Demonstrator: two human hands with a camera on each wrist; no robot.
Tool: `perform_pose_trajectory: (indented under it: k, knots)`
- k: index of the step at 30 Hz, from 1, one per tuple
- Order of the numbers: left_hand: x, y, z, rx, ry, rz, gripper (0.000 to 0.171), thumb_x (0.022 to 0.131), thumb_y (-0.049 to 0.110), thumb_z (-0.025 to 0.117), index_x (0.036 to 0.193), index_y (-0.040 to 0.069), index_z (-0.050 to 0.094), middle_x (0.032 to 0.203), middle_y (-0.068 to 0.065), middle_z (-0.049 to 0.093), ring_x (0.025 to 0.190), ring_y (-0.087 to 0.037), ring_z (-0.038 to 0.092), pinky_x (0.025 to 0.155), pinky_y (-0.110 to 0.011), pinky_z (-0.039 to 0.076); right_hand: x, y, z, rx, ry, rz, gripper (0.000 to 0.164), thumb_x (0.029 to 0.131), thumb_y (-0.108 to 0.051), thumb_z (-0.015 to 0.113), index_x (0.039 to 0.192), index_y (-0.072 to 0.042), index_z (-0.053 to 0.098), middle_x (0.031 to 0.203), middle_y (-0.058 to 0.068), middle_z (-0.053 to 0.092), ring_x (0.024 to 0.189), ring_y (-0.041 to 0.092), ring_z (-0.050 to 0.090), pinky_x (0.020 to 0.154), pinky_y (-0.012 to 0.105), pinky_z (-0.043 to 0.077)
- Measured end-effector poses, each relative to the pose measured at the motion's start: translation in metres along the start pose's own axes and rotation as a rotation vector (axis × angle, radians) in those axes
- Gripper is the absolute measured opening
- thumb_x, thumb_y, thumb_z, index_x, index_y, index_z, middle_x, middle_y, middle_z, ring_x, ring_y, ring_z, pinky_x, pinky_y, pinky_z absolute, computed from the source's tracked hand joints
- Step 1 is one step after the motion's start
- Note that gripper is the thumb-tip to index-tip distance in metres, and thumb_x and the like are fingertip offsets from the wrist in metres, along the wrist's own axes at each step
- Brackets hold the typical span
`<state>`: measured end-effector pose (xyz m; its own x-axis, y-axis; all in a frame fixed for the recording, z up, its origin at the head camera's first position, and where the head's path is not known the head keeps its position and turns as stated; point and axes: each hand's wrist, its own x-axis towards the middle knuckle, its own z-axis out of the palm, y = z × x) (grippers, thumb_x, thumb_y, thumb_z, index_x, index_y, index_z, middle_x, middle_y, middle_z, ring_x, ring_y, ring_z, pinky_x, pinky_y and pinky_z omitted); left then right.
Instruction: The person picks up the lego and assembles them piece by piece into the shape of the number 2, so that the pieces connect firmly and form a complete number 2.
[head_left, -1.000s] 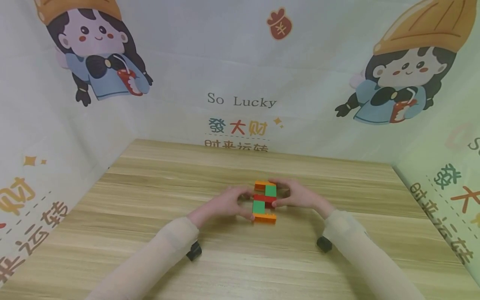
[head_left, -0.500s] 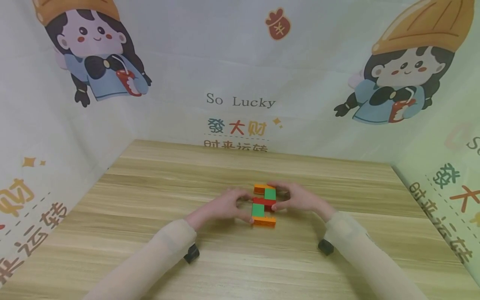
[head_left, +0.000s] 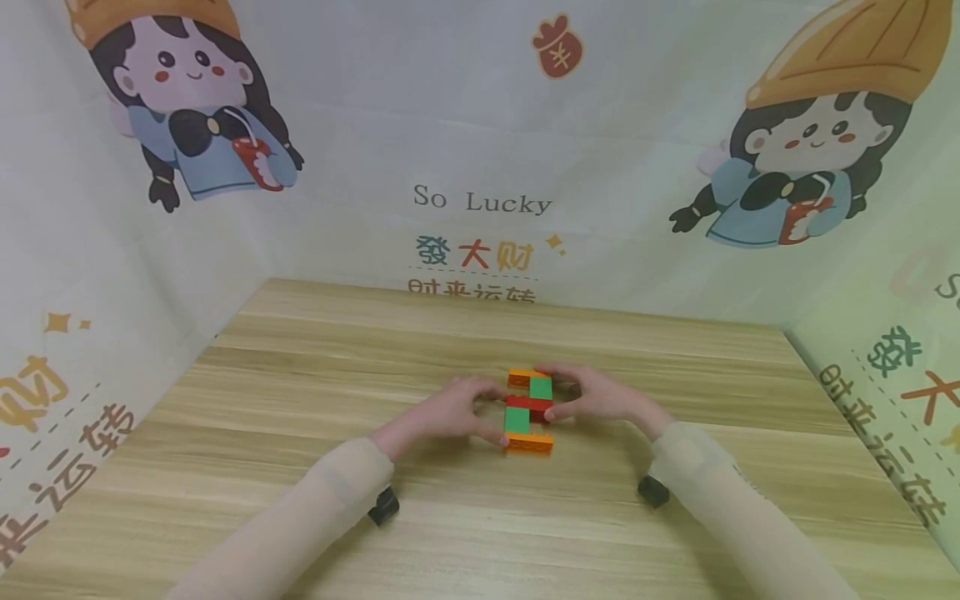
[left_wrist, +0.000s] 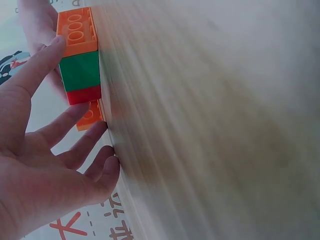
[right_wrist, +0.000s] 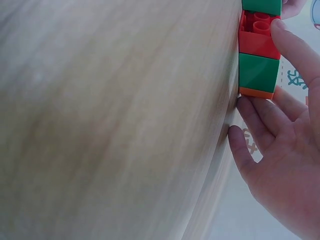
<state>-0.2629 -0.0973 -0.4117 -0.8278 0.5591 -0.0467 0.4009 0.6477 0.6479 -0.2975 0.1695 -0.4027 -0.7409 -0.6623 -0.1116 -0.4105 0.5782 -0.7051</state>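
On the wooden table lies a row of joined toy building bricks, on its side, with studs and hollow undersides showing. From near to far run an orange brick (head_left: 531, 443), a green brick (head_left: 517, 420), a red brick (head_left: 529, 403), a second green brick (head_left: 541, 388) and a far orange brick (head_left: 519, 378). My left hand (head_left: 452, 408) grips the near part from the left, thumb at the near orange brick, index finger by the red one. From the right, my right hand (head_left: 600, 393) grips the far part, thumb on the red brick, fingertips by the far orange brick.
The wooden table (head_left: 480, 533) is closed in at the back and sides by a printed cloth (head_left: 480, 125). A dark wrist camera (head_left: 385, 506) hangs under the left sleeve, another dark camera (head_left: 653, 492) under the right.
Between the first two frames, both hands and the brick row shift slightly toward me. Since then they have hardly moved, and the grip looks the same.
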Motion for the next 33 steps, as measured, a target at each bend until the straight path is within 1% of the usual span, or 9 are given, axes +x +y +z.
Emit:
perform_pose_trajectory:
  k: [3, 10, 13, 23, 29, 33]
  knots:
    - [-0.0002, 0.0003, -0.0008, -0.004, -0.005, 0.000, 0.069, 0.072, 0.037, 0.085, 0.132, 0.014, 0.060, 0.140, -0.007, 0.060, 0.135, -0.028, 0.050, 0.124, -0.056, 0.013, -0.0005, -0.0011, -0.0001, 0.004, -0.002, 0.006, 0.077, 0.088, -0.027, 0.074, 0.152, -0.007, 0.036, 0.156, 0.019, 0.040, 0.142, 0.040, 0.040, 0.117, 0.059, 0.032]
    - [-0.0016, 0.0027, -0.0034, -0.014, -0.016, 0.004, 0.069, 0.073, 0.037, 0.085, 0.132, 0.013, 0.060, 0.141, -0.008, 0.059, 0.136, -0.029, 0.049, 0.122, -0.056, 0.018, 0.0001, 0.0005, 0.0002, 0.021, -0.007, 0.000, 0.078, 0.089, -0.028, 0.074, 0.152, -0.006, 0.034, 0.156, 0.020, 0.038, 0.143, 0.041, 0.039, 0.117, 0.060, 0.031]
    - [-0.0012, 0.0022, -0.0036, -0.007, -0.018, -0.001, 0.069, 0.073, 0.038, 0.085, 0.132, 0.014, 0.060, 0.141, -0.007, 0.059, 0.136, -0.029, 0.049, 0.123, -0.056, 0.018, 0.0008, 0.0015, 0.0003, 0.028, -0.007, -0.002, 0.078, 0.089, -0.027, 0.074, 0.152, -0.007, 0.035, 0.156, 0.020, 0.039, 0.143, 0.041, 0.039, 0.117, 0.059, 0.032]
    - [-0.0016, 0.0026, -0.0033, -0.018, -0.027, -0.009, 0.071, 0.072, 0.038, 0.085, 0.134, 0.015, 0.058, 0.144, -0.007, 0.056, 0.137, -0.030, 0.047, 0.120, -0.054, 0.028, 0.0015, 0.0051, 0.0016, -0.005, -0.005, -0.013, 0.077, 0.089, -0.029, 0.073, 0.152, -0.007, 0.035, 0.154, 0.020, 0.042, 0.140, 0.041, 0.042, 0.115, 0.059, 0.035]
    - [-0.0006, -0.0009, -0.0020, -0.029, -0.024, 0.013, 0.070, 0.073, 0.036, 0.085, 0.134, 0.012, 0.058, 0.142, -0.007, 0.058, 0.136, -0.029, 0.049, 0.118, -0.051, 0.034, 0.0021, 0.0044, 0.0012, -0.004, 0.000, 0.022, 0.079, 0.087, -0.031, 0.075, 0.152, -0.009, 0.035, 0.155, 0.017, 0.041, 0.141, 0.039, 0.041, 0.116, 0.057, 0.034]
    - [-0.0023, -0.0046, -0.0025, -0.021, -0.020, 0.030, 0.076, 0.073, 0.037, 0.086, 0.137, 0.009, 0.055, 0.143, -0.009, 0.056, 0.135, -0.030, 0.049, 0.117, -0.049, 0.036, 0.0003, 0.0050, 0.0013, -0.001, 0.017, 0.006, 0.085, 0.086, -0.029, 0.077, 0.153, -0.004, 0.030, 0.157, 0.019, 0.037, 0.143, 0.040, 0.039, 0.117, 0.057, 0.034]
